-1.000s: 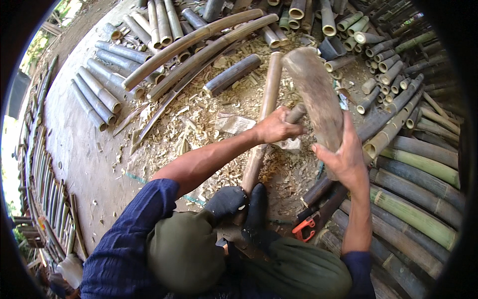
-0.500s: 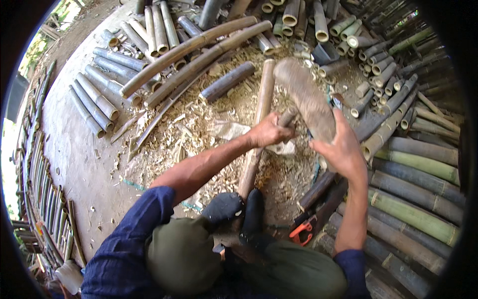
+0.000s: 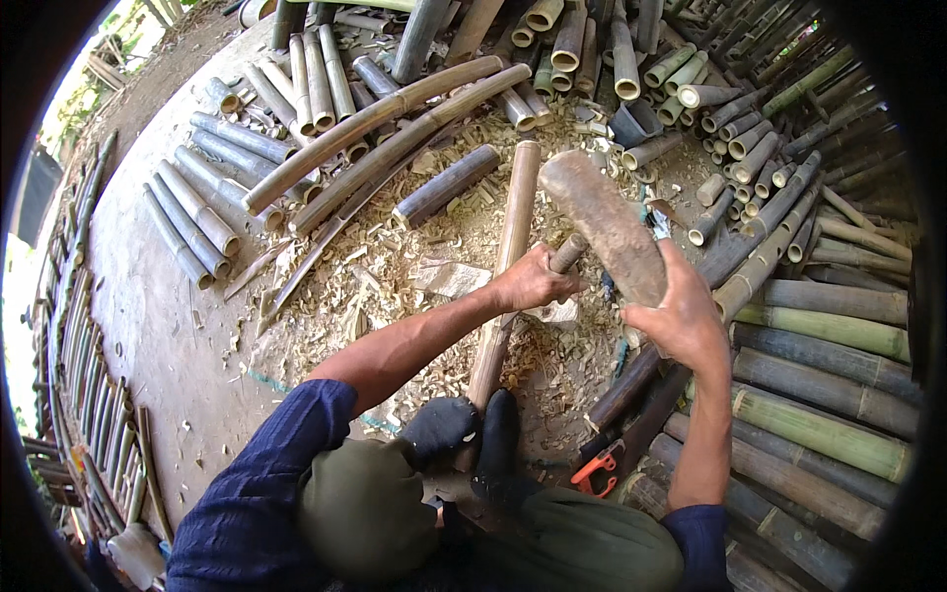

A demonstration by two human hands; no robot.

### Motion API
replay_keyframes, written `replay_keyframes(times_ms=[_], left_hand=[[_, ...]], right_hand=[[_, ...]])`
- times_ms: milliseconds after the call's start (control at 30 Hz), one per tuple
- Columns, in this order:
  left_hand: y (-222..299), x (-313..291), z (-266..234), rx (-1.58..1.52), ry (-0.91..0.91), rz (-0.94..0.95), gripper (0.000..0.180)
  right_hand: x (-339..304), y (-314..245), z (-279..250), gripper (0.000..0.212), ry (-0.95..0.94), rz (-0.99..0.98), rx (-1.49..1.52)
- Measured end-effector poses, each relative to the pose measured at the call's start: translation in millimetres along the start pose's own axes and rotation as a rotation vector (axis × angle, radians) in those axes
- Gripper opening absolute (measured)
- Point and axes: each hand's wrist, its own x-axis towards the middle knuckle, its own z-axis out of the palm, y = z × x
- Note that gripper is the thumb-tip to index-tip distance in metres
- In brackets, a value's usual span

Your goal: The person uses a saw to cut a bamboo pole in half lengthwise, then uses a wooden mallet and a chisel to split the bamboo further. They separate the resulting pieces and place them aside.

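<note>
My right hand (image 3: 683, 314) grips the near end of a thick, rough club of wood (image 3: 604, 219), raised and slanting toward the far left. My left hand (image 3: 533, 280) is closed around a short round wooden handle (image 3: 567, 254) whose end sticks out toward the club, just apart from it. What the handle belongs to is hidden beneath the fist. Under that hand a long brown wooden or bamboo pole (image 3: 516, 202) runs away from me, its near end between my dark-shod feet (image 3: 440, 432).
Shavings (image 3: 380, 286) cover the ground around the pole. A loose dark bamboo piece (image 3: 446, 185) and long curved poles (image 3: 414, 126) lie to its left. Bamboo lengths (image 3: 824, 353) line the right side. An orange-handled saw (image 3: 598, 472) rests by my right foot.
The club was blurred with motion and is now sharp, its far end a little lower relative to the pole's top. My left hand keeps its grip. The whole view has shifted slightly.
</note>
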Motion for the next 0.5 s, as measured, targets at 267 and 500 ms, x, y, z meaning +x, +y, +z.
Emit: replay_keyframes(times_ms=[267,500], left_hand=[[4,36,38,0.257,0.059,-0.442,0.024],[-47,86,27,0.461,0.526,-0.595,0.037]], right_hand=[[-53,3,-42,0.062,0.528,-0.007,0.567],[-92,18,-8,0.052,0.629,0.125,0.935]])
